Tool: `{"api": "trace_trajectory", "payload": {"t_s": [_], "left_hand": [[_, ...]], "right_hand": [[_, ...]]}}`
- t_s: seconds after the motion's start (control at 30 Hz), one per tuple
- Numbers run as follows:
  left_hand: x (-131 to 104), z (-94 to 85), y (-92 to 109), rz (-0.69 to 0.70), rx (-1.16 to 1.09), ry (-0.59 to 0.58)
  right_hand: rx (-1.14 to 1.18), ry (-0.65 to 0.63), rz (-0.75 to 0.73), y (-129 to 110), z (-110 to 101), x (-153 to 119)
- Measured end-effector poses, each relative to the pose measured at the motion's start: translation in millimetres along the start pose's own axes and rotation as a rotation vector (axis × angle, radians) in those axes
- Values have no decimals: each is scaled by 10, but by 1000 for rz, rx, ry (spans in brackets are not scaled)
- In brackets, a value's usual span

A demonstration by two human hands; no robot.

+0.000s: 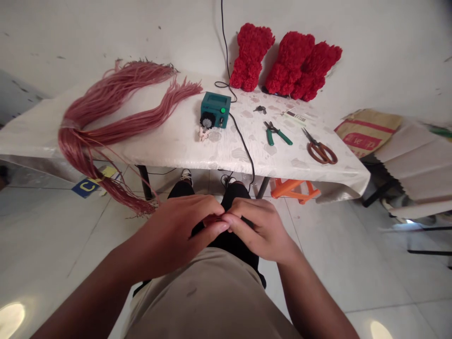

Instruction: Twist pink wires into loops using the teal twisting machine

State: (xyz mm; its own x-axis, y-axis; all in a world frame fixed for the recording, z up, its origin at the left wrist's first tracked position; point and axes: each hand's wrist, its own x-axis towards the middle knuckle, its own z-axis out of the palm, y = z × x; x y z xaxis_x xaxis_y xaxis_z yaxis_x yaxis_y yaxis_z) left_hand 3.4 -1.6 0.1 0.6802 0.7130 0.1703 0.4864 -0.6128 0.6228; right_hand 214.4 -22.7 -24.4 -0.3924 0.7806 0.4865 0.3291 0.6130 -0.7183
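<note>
My left hand (176,230) and my right hand (261,226) meet fingertip to fingertip in front of my lap, below the table's front edge. Both are closed in a pinch; whatever lies between the fingertips is too small and hidden to make out. Beyond them on the table (169,153) stands a small green machine (216,106) with a black knob and a pale pink piece at its front. A large bundle of pink cords (123,125) lies at the left, part of it hanging over the front edge.
Green-handled pliers (277,134), brown-handled scissors (321,151) and a white label (296,117) lie on the table's right half. Several red floral bear shapes (252,56) lean on the wall. A black cable (243,141) crosses the edge; an orange stool (294,189) stands underneath.
</note>
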Motion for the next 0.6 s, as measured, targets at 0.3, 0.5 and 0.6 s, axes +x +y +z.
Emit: {"api": "trace_trajectory", "payload": {"t_s": [0.3,0.5,0.6], "left_hand": [[-33,22,-61,-44,-68,-30],[-24,41,-61,-78,-71,0],[-24,37,-62,-41,-66,-18]], "right_hand": [[120,-43,120,1,2,-24],[123,48,198,-8,-3,-22],[76,-37,137,-21,19,-15]]}}
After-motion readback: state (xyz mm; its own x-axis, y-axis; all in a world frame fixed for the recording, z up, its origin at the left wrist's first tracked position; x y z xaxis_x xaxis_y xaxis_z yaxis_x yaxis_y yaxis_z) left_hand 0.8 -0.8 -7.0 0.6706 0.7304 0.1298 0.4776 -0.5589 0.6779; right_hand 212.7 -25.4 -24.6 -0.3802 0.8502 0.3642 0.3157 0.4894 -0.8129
